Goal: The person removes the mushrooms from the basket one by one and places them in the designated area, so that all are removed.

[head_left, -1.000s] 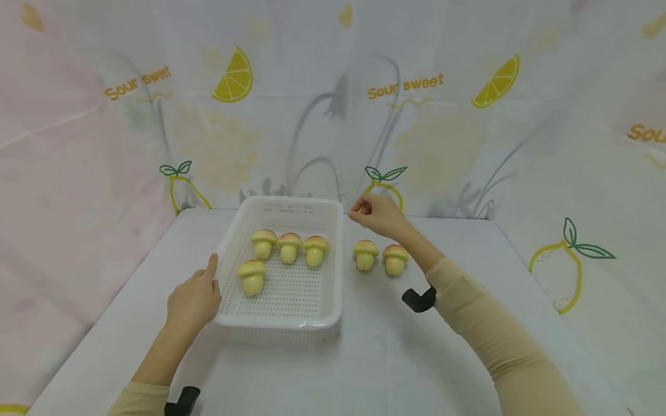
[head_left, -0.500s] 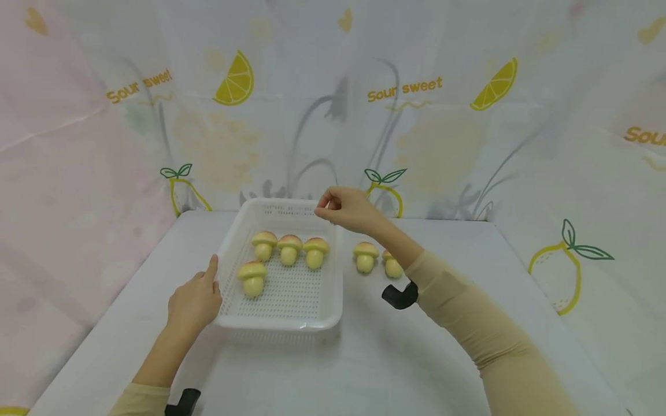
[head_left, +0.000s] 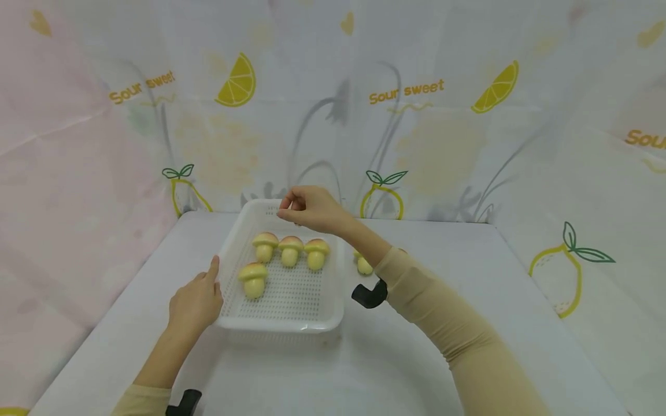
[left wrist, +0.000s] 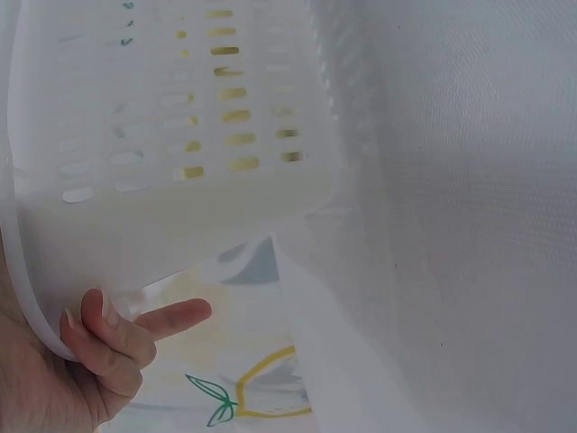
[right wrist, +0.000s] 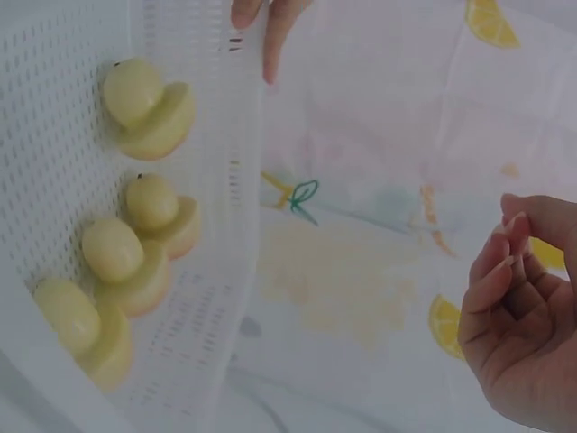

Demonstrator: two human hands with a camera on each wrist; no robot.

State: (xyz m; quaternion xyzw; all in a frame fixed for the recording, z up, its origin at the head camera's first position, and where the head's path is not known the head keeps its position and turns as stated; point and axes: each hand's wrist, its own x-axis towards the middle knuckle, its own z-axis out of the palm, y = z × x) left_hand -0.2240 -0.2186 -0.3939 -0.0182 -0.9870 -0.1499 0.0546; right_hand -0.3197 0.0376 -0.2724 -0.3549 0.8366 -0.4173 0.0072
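Fingers (right wrist: 489, 289) curled, visibly empty, the right hand (head_left: 314, 209) has swung leftward above the white plastic basket (head_left: 273, 325) the left hand (head_left: 195, 300) grips, adding nothing.

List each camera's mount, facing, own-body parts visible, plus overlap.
Head: head-worn, facing forward and down at the white basket; left hand, right hand, forearms show.
Left wrist: worn there, facing the basket's slotted outer wall; left hand shows.
Right wrist: worn there, facing the basket's inside and the backdrop; right hand, left fingertips show.
Head and right wrist share: four mushrooms in the basket.
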